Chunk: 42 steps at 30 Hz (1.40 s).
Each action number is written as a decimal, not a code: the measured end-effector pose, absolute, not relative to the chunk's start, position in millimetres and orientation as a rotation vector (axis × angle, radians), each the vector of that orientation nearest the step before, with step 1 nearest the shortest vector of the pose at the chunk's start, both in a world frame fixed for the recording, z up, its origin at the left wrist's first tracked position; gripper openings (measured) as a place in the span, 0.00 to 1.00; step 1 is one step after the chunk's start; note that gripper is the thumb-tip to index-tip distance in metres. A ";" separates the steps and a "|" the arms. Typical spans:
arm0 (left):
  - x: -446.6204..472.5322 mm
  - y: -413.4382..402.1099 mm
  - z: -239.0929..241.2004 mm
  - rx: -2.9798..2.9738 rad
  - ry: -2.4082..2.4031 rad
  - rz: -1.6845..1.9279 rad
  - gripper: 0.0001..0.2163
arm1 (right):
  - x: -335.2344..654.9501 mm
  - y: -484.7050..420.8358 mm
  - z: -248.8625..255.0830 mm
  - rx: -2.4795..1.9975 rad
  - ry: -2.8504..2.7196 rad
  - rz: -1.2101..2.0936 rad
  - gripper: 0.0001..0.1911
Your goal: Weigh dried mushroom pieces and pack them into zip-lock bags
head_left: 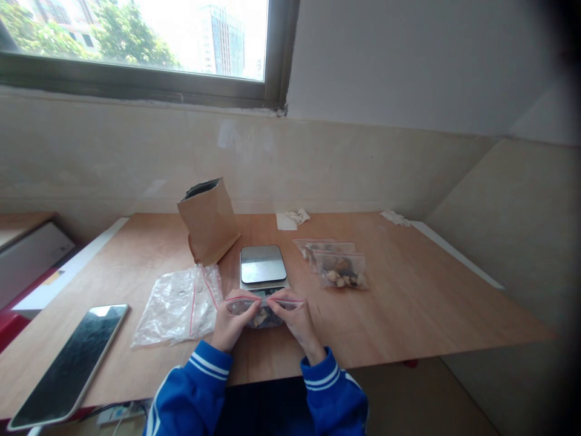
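A clear zip bag (263,319) with a red seal line and dark and pale pieces inside hangs between my two hands, near the table's front edge. My left hand (233,321) pinches its top edge left of the middle. Close beside it, the fingers of my right hand (293,316) pinch the same edge. Just beyond the bag stands a digital kitchen scale (263,264) with a shiny plate; the bag and my hands partly cover its display. What the pieces in the bag are, I cannot make out.
Several filled zip bags (341,270) lie right of the scale. Flat clear bags (177,306) lie to the left, before an open brown paper bag (209,221). A tablet (70,363) rests at the table's left front. Crumpled tissue (298,216) lies at the back.
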<state>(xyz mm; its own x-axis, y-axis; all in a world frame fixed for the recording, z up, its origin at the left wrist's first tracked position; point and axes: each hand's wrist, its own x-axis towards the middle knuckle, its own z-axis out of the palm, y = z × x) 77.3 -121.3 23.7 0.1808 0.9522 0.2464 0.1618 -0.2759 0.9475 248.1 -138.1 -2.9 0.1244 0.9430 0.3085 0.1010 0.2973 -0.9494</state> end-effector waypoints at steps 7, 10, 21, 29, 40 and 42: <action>78.4 -123.2 25.4 1.603 1.023 1.128 0.10 | 246.6 -139.9 2.3 -1.071 -1.274 0.949 0.08; 78.3 -123.8 24.6 1.648 1.030 1.123 0.09 | 244.7 -139.9 3.2 -1.038 -1.287 0.947 0.07; 76.9 -123.9 22.9 1.603 1.077 1.184 0.09 | 241.7 -140.8 7.6 -1.055 -1.262 0.856 0.09; 73.8 -117.8 20.0 1.384 0.948 1.147 0.16 | 248.0 -139.8 6.3 -1.068 -1.257 0.969 0.20; 89.6 -124.1 29.1 0.973 0.891 1.148 0.28 | 258.8 -148.6 13.3 -1.236 -1.002 1.076 0.37; 91.6 -122.3 28.1 1.003 0.892 1.152 0.28 | 262.7 -149.7 17.4 -1.220 -1.009 1.086 0.37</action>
